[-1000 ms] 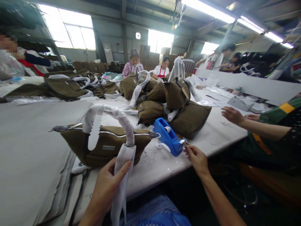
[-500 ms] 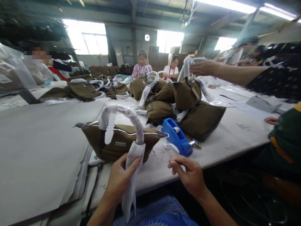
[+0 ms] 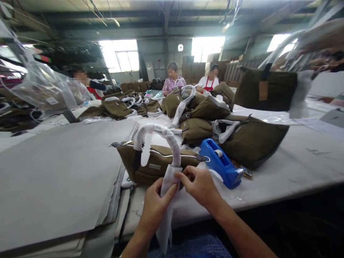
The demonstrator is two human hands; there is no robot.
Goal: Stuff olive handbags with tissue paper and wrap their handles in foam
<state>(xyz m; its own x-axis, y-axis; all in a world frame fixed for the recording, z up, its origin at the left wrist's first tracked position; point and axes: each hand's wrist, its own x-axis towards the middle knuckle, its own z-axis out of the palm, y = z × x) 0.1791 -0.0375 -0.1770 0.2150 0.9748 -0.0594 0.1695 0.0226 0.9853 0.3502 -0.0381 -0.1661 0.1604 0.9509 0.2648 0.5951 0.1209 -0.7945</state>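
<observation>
An olive-brown handbag (image 3: 145,157) with a silver zip stands on the table before me, its raised handle wound in white wrap. From the handle's near end hangs a strip of white wrapping paper (image 3: 167,208). My left hand (image 3: 157,199) grips this strip just below the handle, thumb on top. Against the strip's upper right edge, my right hand (image 3: 197,184) pinches with thumb and fingers; whether a bit of tape is between them is hidden. A blue tape dispenser (image 3: 221,165) sits right of the bag, near my right hand.
Large grey-white sheets (image 3: 61,172) lie stacked at left. Behind are piled olive handbags (image 3: 196,130). At the right, a co-worker's blurred hand (image 3: 322,39) holds up another bag (image 3: 266,89). Two people sit across the table, another at far left. The table's front edge (image 3: 268,200) runs nearby.
My right hand has come left from beside the tape dispenser onto the wrapping paper. My left hand still holds the strip. A co-worker has lifted a bag off the pile toward the right. The view has shifted.
</observation>
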